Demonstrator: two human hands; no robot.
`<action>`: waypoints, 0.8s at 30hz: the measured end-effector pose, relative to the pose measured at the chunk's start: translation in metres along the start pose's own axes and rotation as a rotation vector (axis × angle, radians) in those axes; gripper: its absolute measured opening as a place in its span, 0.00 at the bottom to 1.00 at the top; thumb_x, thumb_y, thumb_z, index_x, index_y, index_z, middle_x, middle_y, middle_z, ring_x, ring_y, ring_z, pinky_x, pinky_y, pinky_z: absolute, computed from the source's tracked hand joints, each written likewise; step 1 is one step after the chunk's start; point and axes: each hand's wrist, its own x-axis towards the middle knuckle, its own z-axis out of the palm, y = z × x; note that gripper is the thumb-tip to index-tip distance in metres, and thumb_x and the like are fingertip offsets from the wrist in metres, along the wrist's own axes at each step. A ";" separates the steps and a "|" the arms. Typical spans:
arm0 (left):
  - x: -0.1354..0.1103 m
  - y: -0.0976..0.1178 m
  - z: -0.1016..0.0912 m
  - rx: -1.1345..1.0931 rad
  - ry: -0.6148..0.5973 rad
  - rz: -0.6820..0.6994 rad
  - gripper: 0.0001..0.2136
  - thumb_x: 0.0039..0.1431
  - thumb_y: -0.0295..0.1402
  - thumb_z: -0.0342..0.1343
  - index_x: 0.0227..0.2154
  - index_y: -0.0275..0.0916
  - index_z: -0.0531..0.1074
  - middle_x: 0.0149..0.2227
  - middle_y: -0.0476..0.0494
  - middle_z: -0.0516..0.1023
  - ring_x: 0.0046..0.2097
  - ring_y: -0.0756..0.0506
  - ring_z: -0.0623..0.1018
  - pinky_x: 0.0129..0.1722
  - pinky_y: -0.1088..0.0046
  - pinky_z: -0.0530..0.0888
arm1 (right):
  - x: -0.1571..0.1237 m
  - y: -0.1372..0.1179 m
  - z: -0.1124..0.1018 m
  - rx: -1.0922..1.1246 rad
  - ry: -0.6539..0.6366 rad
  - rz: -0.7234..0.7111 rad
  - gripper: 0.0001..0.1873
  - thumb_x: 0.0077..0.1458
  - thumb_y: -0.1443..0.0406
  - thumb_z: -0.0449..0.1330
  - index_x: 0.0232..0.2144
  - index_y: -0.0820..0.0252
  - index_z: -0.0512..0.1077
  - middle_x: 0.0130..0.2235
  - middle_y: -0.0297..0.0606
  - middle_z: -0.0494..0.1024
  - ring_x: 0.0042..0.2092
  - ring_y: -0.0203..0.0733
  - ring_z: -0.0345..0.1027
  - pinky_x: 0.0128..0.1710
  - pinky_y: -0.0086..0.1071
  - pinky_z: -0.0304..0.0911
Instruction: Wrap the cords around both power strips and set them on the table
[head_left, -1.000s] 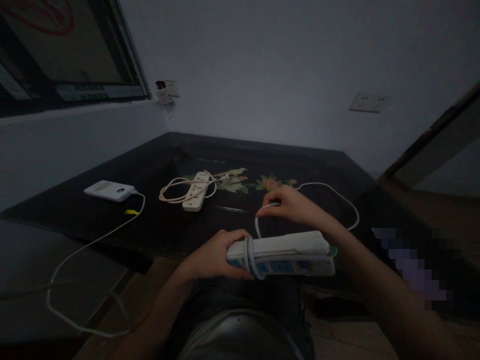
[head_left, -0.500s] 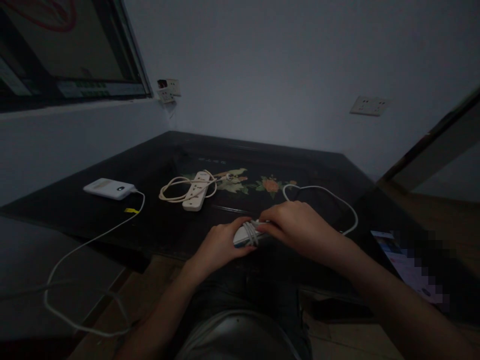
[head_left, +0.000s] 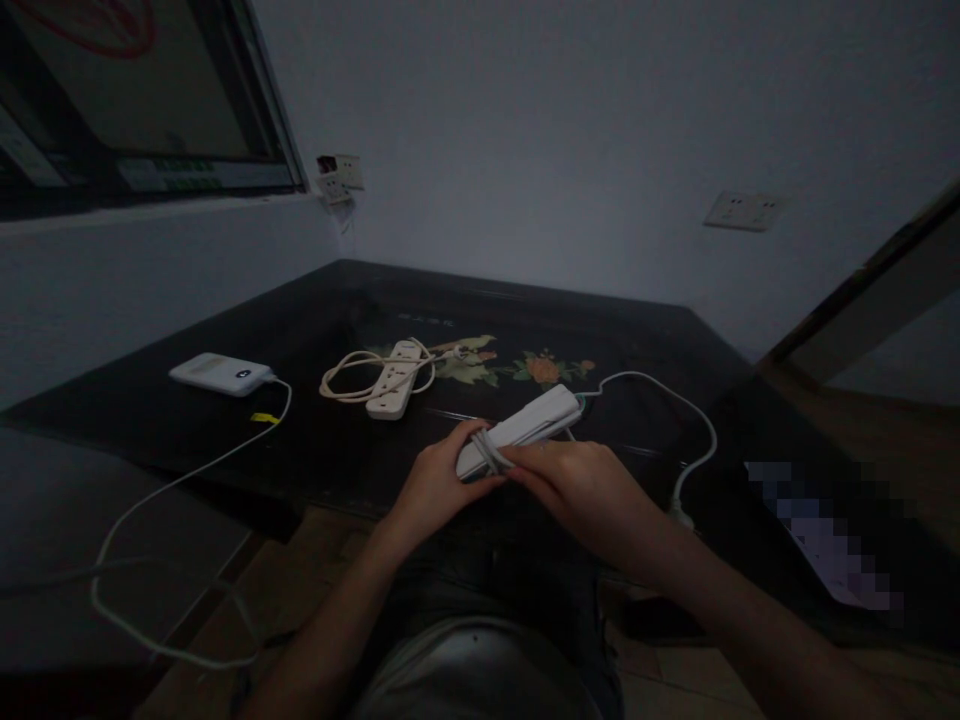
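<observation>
Your left hand (head_left: pixel 439 483) grips the near end of the white power strip (head_left: pixel 525 428), fingers curled around it — your right hand (head_left: pixel 577 485) pinches its cord (head_left: pixel 660 400) there

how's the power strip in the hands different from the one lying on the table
The held strip is gripped at its near end by the left hand; the far strip lies on the table, untouched. The held strip's cord is wound tight round its body at the right hand, the rest trailing right; the far strip's cable sits in a loose loop. The held strip looks white, the far strip cream. Both are long socket bars.
</observation>
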 end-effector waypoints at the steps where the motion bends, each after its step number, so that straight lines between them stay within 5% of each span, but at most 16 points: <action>1: 0.000 0.000 0.000 -0.018 0.015 -0.006 0.26 0.49 0.40 0.63 0.51 0.44 0.65 0.50 0.46 0.75 0.50 0.42 0.75 0.49 0.70 0.70 | 0.000 0.003 0.002 0.055 0.032 -0.001 0.13 0.62 0.66 0.53 0.45 0.55 0.75 0.42 0.40 0.81 0.42 0.43 0.76 0.40 0.31 0.67; 9: -0.002 0.006 0.003 -0.194 0.065 -0.066 0.25 0.46 0.39 0.64 0.47 0.40 0.66 0.44 0.45 0.76 0.45 0.43 0.76 0.45 0.70 0.70 | 0.000 0.025 0.024 0.400 0.244 0.016 0.11 0.60 0.67 0.54 0.41 0.58 0.76 0.41 0.39 0.81 0.41 0.42 0.75 0.41 0.32 0.66; 13: -0.003 0.001 0.007 -0.304 0.109 -0.126 0.25 0.46 0.39 0.64 0.47 0.38 0.66 0.43 0.43 0.75 0.44 0.42 0.75 0.45 0.70 0.70 | -0.001 0.029 0.043 0.402 0.334 0.039 0.09 0.59 0.68 0.54 0.34 0.61 0.74 0.33 0.39 0.79 0.35 0.41 0.73 0.35 0.31 0.65; 17: -0.001 0.001 0.011 -0.427 0.103 -0.154 0.25 0.46 0.37 0.64 0.47 0.37 0.66 0.43 0.43 0.75 0.45 0.43 0.75 0.46 0.70 0.70 | -0.004 0.027 0.058 0.378 0.441 0.022 0.10 0.61 0.68 0.52 0.39 0.61 0.73 0.38 0.41 0.78 0.39 0.42 0.73 0.40 0.32 0.65; 24: 0.000 0.006 0.013 -0.592 0.103 -0.194 0.23 0.45 0.37 0.64 0.44 0.37 0.66 0.41 0.45 0.76 0.44 0.44 0.76 0.43 0.71 0.71 | -0.007 0.022 0.073 0.279 0.493 0.091 0.11 0.63 0.66 0.49 0.38 0.61 0.71 0.33 0.40 0.79 0.34 0.40 0.74 0.33 0.28 0.63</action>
